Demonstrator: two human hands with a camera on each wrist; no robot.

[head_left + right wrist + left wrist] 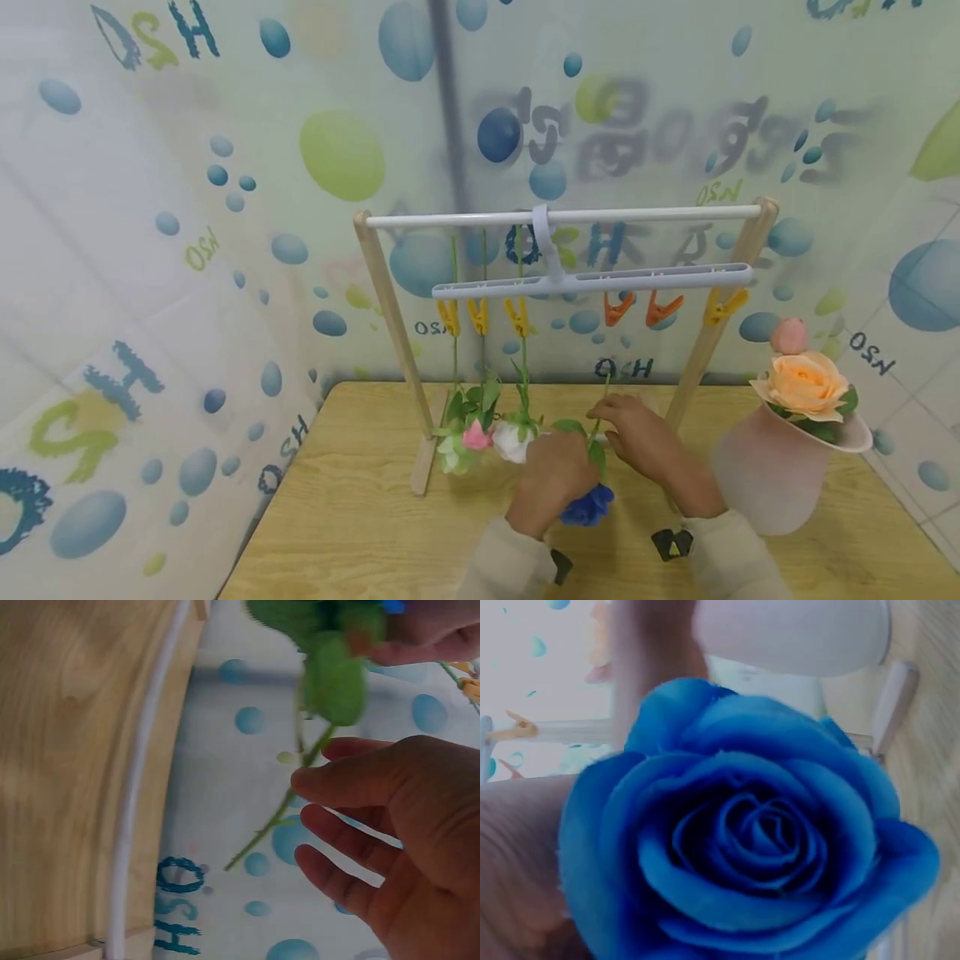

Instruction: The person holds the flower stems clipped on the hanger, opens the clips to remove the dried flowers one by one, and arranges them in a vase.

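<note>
A blue rose [588, 506] hangs head-down from my left hand [557, 471], which grips its leafy stem low over the table. In the left wrist view the blue rose [742, 832] fills the frame, with my palm [514, 862] beside it. My right hand [611, 412] is just right of the left one, its fingers nearly straight. Its top fingertip [304, 780] touches the thin green stem [270, 825]. The stem's tip [604, 385] points up toward the clip hanger [592, 282], where two orange clips [637, 308] hang with nothing in them.
A wooden rack [382, 292] with a white bar [562, 217] stands on the wooden table [352, 508]. Three flowers [487, 433] hang upside down from yellow clips [480, 317]. A frosted pink vase [772, 475] with an orange rose [806, 383] stands right of my right forearm.
</note>
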